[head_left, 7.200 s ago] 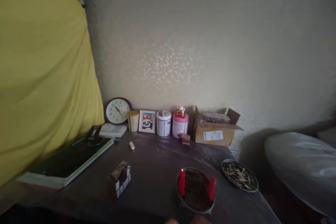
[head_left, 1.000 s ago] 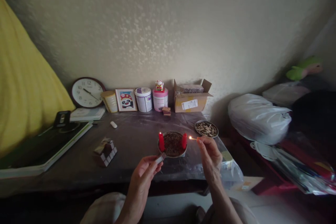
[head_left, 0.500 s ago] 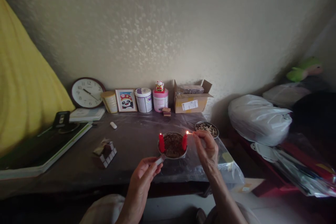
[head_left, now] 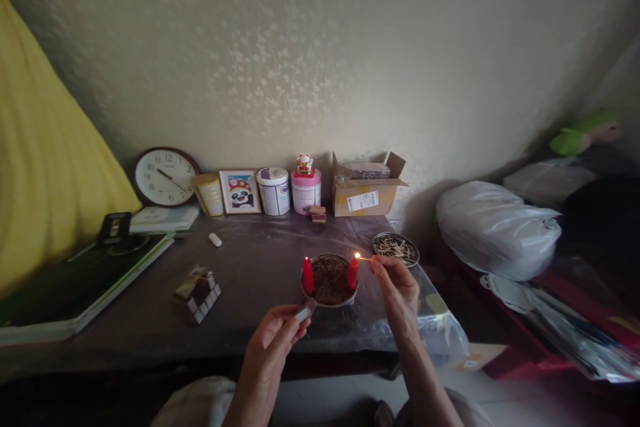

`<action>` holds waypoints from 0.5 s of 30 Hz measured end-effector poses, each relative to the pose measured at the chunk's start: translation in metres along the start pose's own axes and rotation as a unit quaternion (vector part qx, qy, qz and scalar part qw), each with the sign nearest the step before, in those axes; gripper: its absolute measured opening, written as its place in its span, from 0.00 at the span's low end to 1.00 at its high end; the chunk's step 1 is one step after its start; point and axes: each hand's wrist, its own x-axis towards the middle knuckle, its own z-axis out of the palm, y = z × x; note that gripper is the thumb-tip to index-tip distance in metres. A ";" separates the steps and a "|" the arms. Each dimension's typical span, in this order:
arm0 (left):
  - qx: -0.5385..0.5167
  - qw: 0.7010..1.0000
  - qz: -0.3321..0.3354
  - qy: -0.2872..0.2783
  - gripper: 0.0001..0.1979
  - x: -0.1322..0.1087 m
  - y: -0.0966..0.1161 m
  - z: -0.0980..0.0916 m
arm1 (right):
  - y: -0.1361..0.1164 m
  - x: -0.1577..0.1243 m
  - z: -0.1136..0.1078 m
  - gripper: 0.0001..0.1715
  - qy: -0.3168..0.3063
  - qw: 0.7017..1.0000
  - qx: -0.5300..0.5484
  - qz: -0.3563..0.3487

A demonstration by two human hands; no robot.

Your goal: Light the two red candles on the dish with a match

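Head: lit match (head_left: 364, 258), illegible box label (head_left: 363, 201)

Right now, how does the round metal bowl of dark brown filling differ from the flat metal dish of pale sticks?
The round metal bowl of dark brown filling holds two upright red candles; the flat metal dish of pale sticks holds only loose sticks. The bowl looks deeper than the dish. The right hand holds a burning match at the bowl; the dish lies beyond that hand. Both are round and stand on the dark table.
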 end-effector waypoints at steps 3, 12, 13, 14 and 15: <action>0.002 1.000 -0.002 -0.011 0.16 0.001 -0.002 -0.003 | 0.000 0.000 0.000 0.11 -0.001 1.000 -0.002 -0.004; -0.007 1.000 0.005 -0.002 0.15 -0.001 -0.005 -0.006 | 0.002 -0.001 -0.003 0.10 -0.012 0.997 -0.071 -0.043; -0.008 1.000 0.004 0.000 0.15 0.000 -0.005 -0.006 | 0.002 -0.001 -0.003 0.10 -0.012 0.996 -0.076 -0.044; -0.008 1.000 0.003 0.000 0.15 0.000 -0.005 -0.006 | 0.002 -0.001 -0.003 0.10 -0.011 0.996 -0.080 -0.044; -0.009 1.000 0.002 0.001 0.15 0.001 -0.004 -0.006 | 0.002 -0.001 -0.003 0.10 -0.009 0.996 -0.083 -0.043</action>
